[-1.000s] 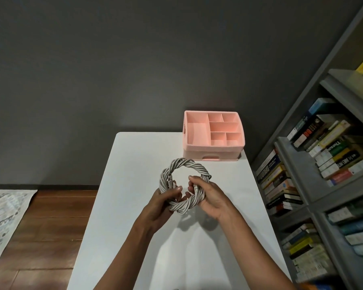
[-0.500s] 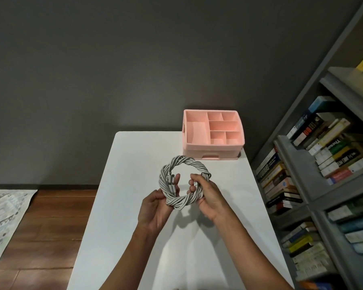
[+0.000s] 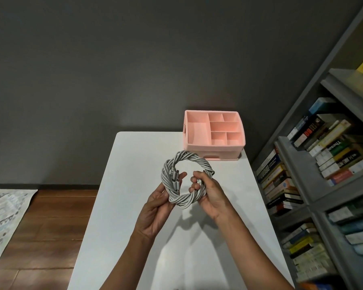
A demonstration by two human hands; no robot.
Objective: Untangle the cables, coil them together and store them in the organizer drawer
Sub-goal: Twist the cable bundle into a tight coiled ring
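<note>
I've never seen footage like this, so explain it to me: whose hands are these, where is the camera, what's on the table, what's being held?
No machine here: a person wears a camera on the head, looking forward and down at their bare hands. The left hand and right hand both hold a coil of grey cables, twisted into a ring, above a white table. At its far end stands a pink organizer with open compartments and a drawer below. A bookshelf stands right.
</note>
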